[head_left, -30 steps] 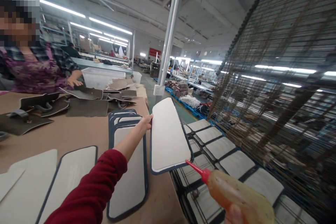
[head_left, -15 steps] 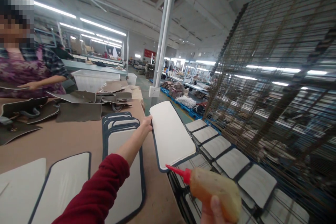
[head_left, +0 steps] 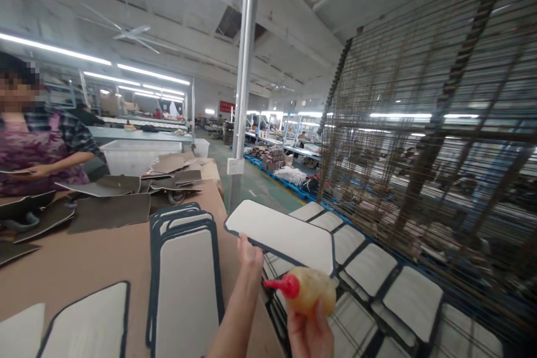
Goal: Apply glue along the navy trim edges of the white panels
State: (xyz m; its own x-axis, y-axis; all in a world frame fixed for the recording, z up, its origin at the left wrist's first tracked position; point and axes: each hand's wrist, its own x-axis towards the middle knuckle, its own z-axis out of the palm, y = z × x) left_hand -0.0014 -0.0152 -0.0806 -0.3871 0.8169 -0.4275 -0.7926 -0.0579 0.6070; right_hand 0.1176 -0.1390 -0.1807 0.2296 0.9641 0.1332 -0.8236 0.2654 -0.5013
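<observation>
One panel (head_left: 287,235), white with a dark border, is pinched at its edge by your left hand (head_left: 250,254), held out past the table (head_left: 100,254) over the laid-out panels (head_left: 368,267); your right hand (head_left: 309,329) is wrapped around the squeeze bottle (head_left: 314,290). You have just swung the panel crosswise and brought the red nozzle (head_left: 287,285) off its rim, so edge work there seems paused. Half a second ago the panel pointed away from you, with the nozzle tip at its lower corner

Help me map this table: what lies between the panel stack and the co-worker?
Grey-brown pieces lie on the tabletop between the stack and the co-worker in the head view.
</observation>
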